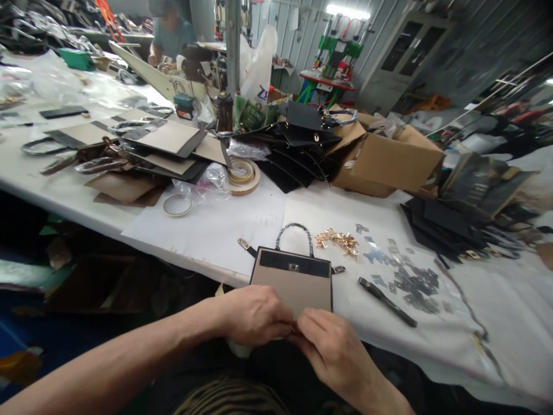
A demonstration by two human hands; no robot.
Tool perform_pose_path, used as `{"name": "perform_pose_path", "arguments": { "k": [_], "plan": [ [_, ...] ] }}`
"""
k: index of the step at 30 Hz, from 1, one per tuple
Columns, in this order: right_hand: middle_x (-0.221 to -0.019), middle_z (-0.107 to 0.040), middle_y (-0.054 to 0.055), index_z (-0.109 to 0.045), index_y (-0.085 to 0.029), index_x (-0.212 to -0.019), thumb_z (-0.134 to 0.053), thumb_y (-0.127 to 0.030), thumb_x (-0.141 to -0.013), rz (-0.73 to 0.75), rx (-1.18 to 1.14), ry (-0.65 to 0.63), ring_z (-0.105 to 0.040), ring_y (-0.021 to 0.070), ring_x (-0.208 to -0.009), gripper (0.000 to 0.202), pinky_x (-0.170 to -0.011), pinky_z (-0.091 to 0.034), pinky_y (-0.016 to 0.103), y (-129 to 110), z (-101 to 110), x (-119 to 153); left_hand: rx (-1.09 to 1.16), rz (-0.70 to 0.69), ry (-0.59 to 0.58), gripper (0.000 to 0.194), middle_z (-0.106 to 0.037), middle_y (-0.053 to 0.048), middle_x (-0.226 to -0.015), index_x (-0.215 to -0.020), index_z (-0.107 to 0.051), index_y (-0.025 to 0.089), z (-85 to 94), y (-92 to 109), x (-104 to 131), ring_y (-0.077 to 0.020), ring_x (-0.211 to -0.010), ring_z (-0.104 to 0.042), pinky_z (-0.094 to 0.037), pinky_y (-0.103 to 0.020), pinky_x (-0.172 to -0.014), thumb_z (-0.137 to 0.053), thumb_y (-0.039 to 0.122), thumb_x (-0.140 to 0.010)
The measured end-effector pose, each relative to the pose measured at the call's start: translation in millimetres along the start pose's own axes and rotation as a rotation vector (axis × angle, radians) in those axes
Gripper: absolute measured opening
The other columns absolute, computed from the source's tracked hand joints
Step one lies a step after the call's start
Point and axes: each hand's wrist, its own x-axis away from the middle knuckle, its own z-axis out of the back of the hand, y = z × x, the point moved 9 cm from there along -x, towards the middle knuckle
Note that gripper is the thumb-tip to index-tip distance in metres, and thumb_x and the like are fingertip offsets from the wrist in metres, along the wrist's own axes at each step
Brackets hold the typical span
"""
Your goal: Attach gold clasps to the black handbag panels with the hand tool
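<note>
A beige and black handbag panel (285,291) lies at the table's front edge, its wrapped handle (294,226) pointing away from me. A small metal fitting (294,267) sits in its black band, and a short strap with a metal end sticks out on each side. Over the panel's near edge, my left hand (259,314) is closed in a pinch. My right hand (330,343) pinches right beside it, fingertips almost touching the left ones. Whatever is between the fingers is too small or hidden to make out.
Gold-coloured fittings (339,241) and flat metal plates (415,282) lie to the right, near a black bar-like tool (386,301). Stacked bag panels (168,138), tape rolls (242,176) and a cardboard box (389,161) stand farther back. Another person (173,37) sits across the room.
</note>
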Motion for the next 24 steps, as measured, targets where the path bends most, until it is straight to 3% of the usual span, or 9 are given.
{"name": "perform_pose_path", "arguments": {
  "k": [6, 9, 11, 14, 15, 17, 20, 22, 24],
  "plan": [
    [-0.076, -0.065, 0.004, -0.058, -0.023, -0.082, -0.051, -0.015, -0.103, 0.052, 0.042, 0.043, -0.059, 0.0188, -0.069, 0.023, -0.062, -0.042, 0.034, -1.3, -1.6, -3.8, 0.261, 0.023, 0.012, 0.03, -0.06, 0.0, -0.064, -0.074, -0.064, 0.019, -0.7, -15.9, 4.7, -0.0129, -0.06, -0.052, -0.039, -0.023, -0.059, -0.057, 0.031, -0.1],
    [-0.079, -0.071, 0.004, -0.067, -0.024, -0.097, -0.053, -0.014, -0.102, 0.134, 0.062, 0.065, -0.064, 0.0194, -0.071, 0.017, -0.065, -0.046, 0.035, -12.6, 0.1, 0.3, 0.472, 0.013, -0.036, 0.028, -0.065, 0.0, -0.072, -0.084, -0.071, 0.019, -6.5, -25.6, 8.6, -0.0132, -0.066, -0.057, -0.042, -0.022, -0.064, -0.058, 0.039, -0.1],
    [-0.086, -0.076, 0.005, -0.068, -0.027, -0.116, -0.054, -0.015, -0.102, 0.242, 0.02, 0.082, -0.069, 0.0204, -0.076, 0.023, -0.068, -0.05, 0.036, -26.6, 2.2, 7.0, 0.598, 0.087, 0.002, 0.032, -0.065, 0.001, -0.074, -0.086, -0.072, 0.018, -7.6, -45.1, 12.9, -0.0132, -0.069, -0.057, -0.043, -0.021, -0.066, -0.059, 0.045, -0.099],
    [-0.092, -0.08, 0.003, -0.06, -0.03, -0.136, -0.057, -0.014, -0.1, 0.374, -0.097, 0.131, -0.074, 0.0197, -0.081, 0.04, -0.068, -0.055, 0.034, -37.3, 9.8, 15.5, 0.624, 0.295, 0.207, 0.04, -0.061, 0.002, -0.071, -0.086, -0.072, 0.016, -0.2, -87.5, 28.5, -0.0126, -0.068, -0.053, -0.042, -0.021, -0.064, -0.055, 0.049, -0.1],
    [-0.092, -0.08, 0.002, -0.058, -0.031, -0.139, -0.058, -0.013, -0.099, 0.334, -0.126, 0.154, -0.074, 0.0192, -0.081, 0.043, -0.069, -0.055, 0.033, -29.5, 13.1, 13.7, 0.586, 0.345, 0.276, 0.041, -0.061, 0.002, -0.072, -0.087, -0.073, 0.016, 4.1, -97.9, 36.2, -0.0127, -0.069, -0.054, -0.042, -0.021, -0.064, -0.054, 0.049, -0.1],
    [-0.09, -0.078, 0.001, -0.056, -0.031, -0.142, -0.062, -0.018, -0.099, 0.1, -0.163, 0.198, -0.073, 0.0188, -0.078, 0.045, -0.071, -0.056, 0.033, 6.4, 18.8, 3.9, 0.489, 0.377, 0.358, 0.038, -0.066, 0.001, -0.077, -0.094, -0.075, 0.018, 12.1, -106.8, 50.1, -0.0134, -0.073, -0.059, -0.044, -0.021, -0.068, -0.053, 0.048, -0.102],
    [-0.087, -0.074, 0.001, -0.056, -0.027, -0.138, -0.064, -0.035, -0.1, -0.33, -0.231, 0.235, -0.071, 0.0194, -0.077, 0.039, -0.075, -0.057, 0.033, 77.9, 21.1, -8.2, 0.397, 0.29, 0.384, 0.033, -0.075, -0.003, -0.101, -0.109, -0.078, 0.022, 20.3, -98.1, 62.0, -0.0162, -0.09, -0.068, -0.05, -0.022, -0.083, -0.053, 0.044, -0.104],
    [-0.092, -0.073, 0.003, -0.063, -0.025, -0.123, -0.06, -0.042, -0.101, -0.435, -0.308, 0.183, -0.07, 0.0204, -0.083, 0.027, -0.08, -0.057, 0.034, 106.9, 14.4, -19.0, 0.357, 0.204, 0.387, 0.032, -0.075, -0.006, -0.117, -0.114, -0.077, 0.025, 21.9, -86.2, 63.5, -0.0184, -0.101, -0.071, -0.051, -0.025, -0.093, -0.051, 0.04, -0.105],
    [-0.108, -0.071, 0.006, -0.068, -0.024, -0.102, -0.059, -0.042, -0.101, -0.397, -0.355, 0.134, -0.069, 0.0226, -0.1, 0.02, -0.092, -0.055, 0.037, 117.7, 8.1, -33.6, 0.323, 0.151, 0.377, 0.031, -0.073, -0.008, -0.128, -0.116, -0.077, 0.026, 17.2, -75.9, 59.2, -0.0204, -0.111, -0.071, -0.051, -0.027, -0.099, -0.05, 0.038, -0.106]
  ]
}}
